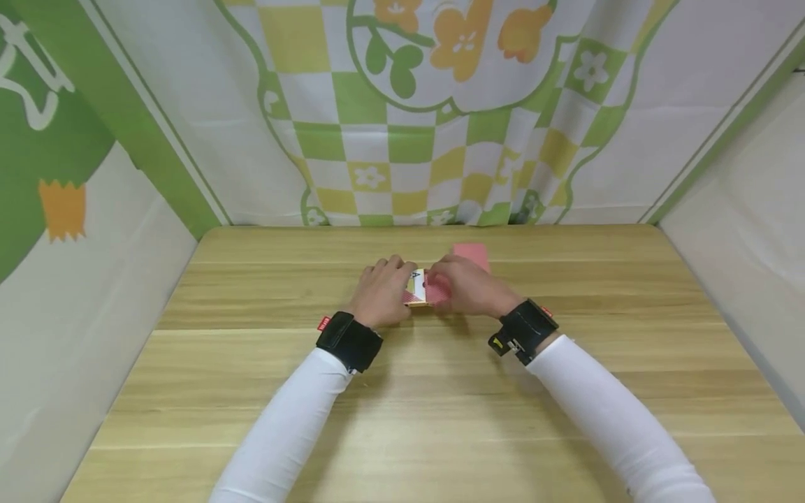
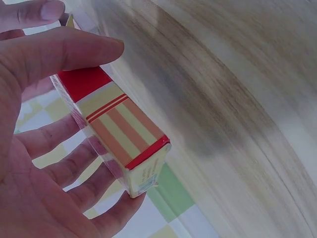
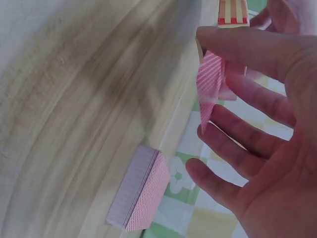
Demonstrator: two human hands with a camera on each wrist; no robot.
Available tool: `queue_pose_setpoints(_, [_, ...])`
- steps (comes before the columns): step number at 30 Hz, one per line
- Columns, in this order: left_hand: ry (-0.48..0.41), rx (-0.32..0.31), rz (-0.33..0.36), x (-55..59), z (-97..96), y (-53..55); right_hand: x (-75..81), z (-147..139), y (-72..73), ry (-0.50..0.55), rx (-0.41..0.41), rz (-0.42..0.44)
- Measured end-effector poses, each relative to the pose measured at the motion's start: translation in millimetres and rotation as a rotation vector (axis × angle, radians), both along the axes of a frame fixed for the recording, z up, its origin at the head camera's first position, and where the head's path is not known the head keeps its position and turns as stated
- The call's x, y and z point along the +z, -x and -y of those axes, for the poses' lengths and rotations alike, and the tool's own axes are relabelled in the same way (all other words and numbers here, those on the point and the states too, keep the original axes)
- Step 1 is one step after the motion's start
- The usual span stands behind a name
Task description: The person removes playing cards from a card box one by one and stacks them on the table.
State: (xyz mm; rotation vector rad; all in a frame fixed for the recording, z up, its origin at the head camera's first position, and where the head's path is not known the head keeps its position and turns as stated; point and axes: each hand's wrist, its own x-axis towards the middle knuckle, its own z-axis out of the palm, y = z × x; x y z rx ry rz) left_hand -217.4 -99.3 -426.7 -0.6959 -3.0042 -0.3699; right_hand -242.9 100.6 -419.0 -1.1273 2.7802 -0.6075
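Note:
My left hand (image 1: 380, 293) grips a small playing card box (image 2: 119, 129), its thumb along one narrow side and its fingers round the opposite one. The narrow side is red and cream with orange stripes. A white panel with an "A" shows in the head view. At the box's other end my right hand (image 1: 472, 286) pinches a thin, bent pink-striped piece (image 3: 210, 82) between thumb and fingers. Whether it is a card or a box flap, I cannot tell. Just beyond the right hand, a stack of pink-backed playing cards (image 3: 148, 193) lies on the table.
The wooden table (image 1: 440, 405) runs back to a hanging checked cloth (image 1: 409, 161) with flower prints. Pale printed panels (image 1: 126, 279) border the table at the sides. Black wrist bands (image 1: 349, 341) sit on both wrists.

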Motion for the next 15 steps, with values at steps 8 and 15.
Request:
queue_pose_setpoints(8, [0.035,0.0,-0.005,1.1,-3.1,0.8,1.3,-4.5,1.1,-0.028,-0.023,0.037])
queue_pose_setpoints(15, [0.018,0.009,0.001,-0.8,-6.3,-0.3,0.7,-8.0,1.7,-0.035,-0.016,0.026])
